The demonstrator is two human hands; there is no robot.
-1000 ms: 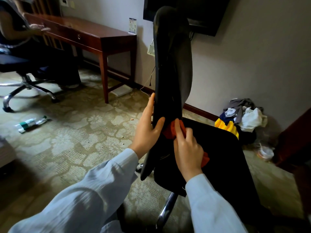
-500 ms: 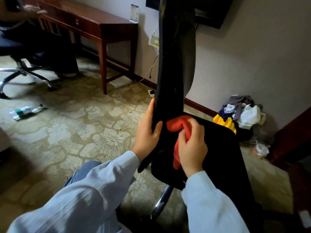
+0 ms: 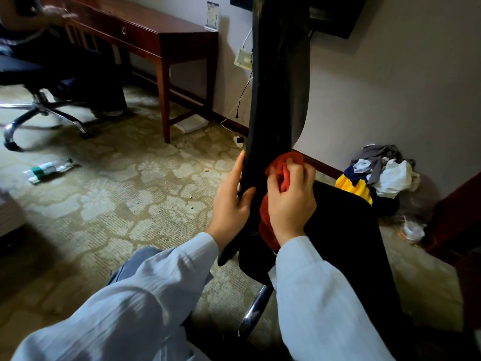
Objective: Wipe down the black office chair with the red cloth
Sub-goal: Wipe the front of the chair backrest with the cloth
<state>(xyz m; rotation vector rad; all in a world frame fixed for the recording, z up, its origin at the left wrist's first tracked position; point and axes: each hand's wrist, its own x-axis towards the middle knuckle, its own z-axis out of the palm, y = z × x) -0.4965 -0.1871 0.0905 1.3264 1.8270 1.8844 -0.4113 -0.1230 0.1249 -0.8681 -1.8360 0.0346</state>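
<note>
The right hand [image 3: 291, 204], clutching the red cloth [image 3: 266, 227], is climbing the chair back [image 3: 278, 87], advancing the wipe. The left hand [image 3: 229, 204] is gripping its edge.

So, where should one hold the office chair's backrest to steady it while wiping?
Probably the lower edge of the backrest, from the left, as the left hand does: the panel stands upright and thin, so thumb and fingers can clasp it opposite the red cloth.

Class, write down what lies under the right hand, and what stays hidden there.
The bunched cloth lies under the right hand, which grips it against the chair. The chair surface beneath the cloth is covered.
</note>
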